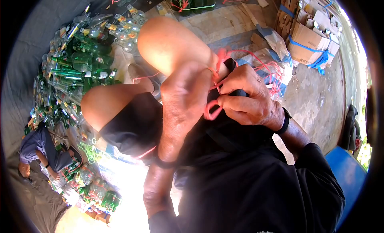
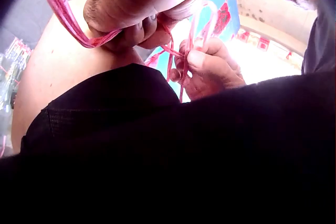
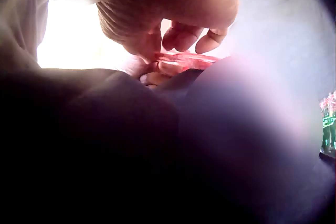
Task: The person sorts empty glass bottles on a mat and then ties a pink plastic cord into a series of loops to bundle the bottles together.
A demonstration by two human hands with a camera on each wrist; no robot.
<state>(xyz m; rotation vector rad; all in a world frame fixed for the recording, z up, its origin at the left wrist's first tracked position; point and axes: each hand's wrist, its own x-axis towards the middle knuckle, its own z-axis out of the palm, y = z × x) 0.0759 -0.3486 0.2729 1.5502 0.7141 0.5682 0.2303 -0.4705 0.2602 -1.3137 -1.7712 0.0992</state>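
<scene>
Pink-red plastic string runs between my two hands above my lap in the head view. My left hand has its fingers curled round the string, and in the left wrist view a strand comes out of that fist. My right hand pinches the string between thumb and fingers, with a small loop standing out from the pinch; the left wrist view shows the loop above the right thumb. In the right wrist view the string lies below the right hand.
Many green and clear bottles lie heaped at the left. Tied bottles stand at the top. Flattened cardboard bound in blue is at upper right, a blue barrel at lower right. Another person sits at lower left.
</scene>
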